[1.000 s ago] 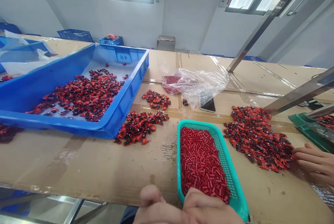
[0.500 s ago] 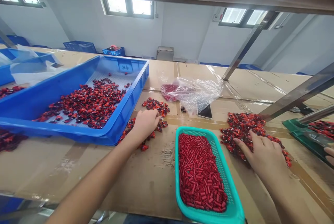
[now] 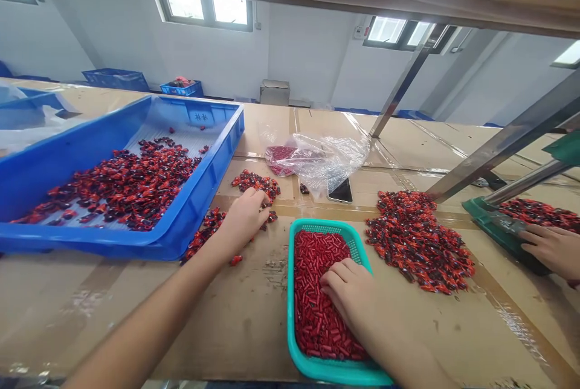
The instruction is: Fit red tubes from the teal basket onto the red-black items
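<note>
My left hand (image 3: 245,212) is over a small heap of red-and-black plastic parts (image 3: 256,181), beside the blue tray. Its fingers are bent and closed, and whatever they hold is hidden. Over the green basket (image 3: 292,316), my right hand (image 3: 351,292) dips its curled fingertips among short red tubes (image 3: 317,256). Those fingers are pressed together; a tube between them cannot be made out. A larger pile of red-and-black parts (image 3: 421,241) lies right of the basket.
A big blue tray (image 3: 181,243) of such parts stands at left. Behind the basket lie a clear plastic bag (image 3: 312,159) with red tubes and a phone (image 3: 341,189). Metal posts (image 3: 408,84) rise at right. Another person's hand (image 3: 553,247) is at a green tray (image 3: 492,229).
My right hand has left the right-hand pile and moved left into the basket of red tubes. My left hand stays at its heap. The other person's hand has come further into view.
</note>
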A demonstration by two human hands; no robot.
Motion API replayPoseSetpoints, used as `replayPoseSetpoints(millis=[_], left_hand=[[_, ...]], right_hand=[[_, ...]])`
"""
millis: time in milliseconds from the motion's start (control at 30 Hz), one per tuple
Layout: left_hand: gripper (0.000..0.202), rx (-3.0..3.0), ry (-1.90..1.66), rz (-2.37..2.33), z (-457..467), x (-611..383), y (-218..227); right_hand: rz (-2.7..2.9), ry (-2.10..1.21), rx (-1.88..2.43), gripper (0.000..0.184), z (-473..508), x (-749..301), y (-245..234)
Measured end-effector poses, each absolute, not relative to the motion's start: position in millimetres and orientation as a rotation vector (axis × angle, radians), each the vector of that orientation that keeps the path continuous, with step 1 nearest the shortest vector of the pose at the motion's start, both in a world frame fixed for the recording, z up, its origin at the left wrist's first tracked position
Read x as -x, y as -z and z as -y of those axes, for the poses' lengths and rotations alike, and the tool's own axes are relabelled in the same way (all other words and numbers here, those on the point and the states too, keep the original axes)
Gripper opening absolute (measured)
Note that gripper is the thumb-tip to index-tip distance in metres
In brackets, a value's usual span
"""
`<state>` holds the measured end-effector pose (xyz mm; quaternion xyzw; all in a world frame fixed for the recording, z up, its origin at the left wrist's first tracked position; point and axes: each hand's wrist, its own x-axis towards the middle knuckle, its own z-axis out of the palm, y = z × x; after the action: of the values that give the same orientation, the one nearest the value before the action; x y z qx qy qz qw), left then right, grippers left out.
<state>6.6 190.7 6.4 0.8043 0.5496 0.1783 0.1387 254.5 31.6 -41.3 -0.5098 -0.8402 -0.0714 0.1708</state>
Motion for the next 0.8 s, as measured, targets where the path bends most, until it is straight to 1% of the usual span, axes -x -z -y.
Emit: replayPoseSetpoints(millis=[67, 100, 200, 333, 433, 533, 600, 700, 800], left_hand=[[0.013, -2.318, -0.700, -1.439, -167, 3, -5], [0.010, -2.305, -0.790, -1.367, -154, 8, -5], [0.016, -2.253, -0.997, -1.188, -113, 18, -2], [0.014, -2.138, -1.196, -1.048, -64, 19, 5], [0.025, -1.971, -1.311, -1.062, -34, 15, 12], [0.034, -1.887, -1.329, -1.085, -13, 9, 14], [0.041, -1.909, -1.345, -1.055, -4, 5, 10], [0.052, -1.973, -1.339, -0.990, 4, 1, 2], [0.066, -2.070, -1.322, -0.966, 9, 3, 0]], right_hand=[[2.391, 0.211, 1.479, 0.024, -31, -255, 42], [2.390, 0.215, 1.494, 0.024, -31, -255, 43], [2.377, 0.199, 1.512, 0.026, -31, -255, 44], [2.297, 0.068, 1.481, 0.023, -28, -254, 34], [2.196, -0.133, 1.397, 0.016, -16, -247, 12], [1.952, -0.511, 1.197, 0.008, 1, -232, -11], [1.830, -0.650, 1.023, 0.014, 10, -219, -20], [1.846, -0.613, 0.875, 0.024, 16, -203, -25], [1.892, -0.551, 0.870, 0.024, 16, -196, -26]])
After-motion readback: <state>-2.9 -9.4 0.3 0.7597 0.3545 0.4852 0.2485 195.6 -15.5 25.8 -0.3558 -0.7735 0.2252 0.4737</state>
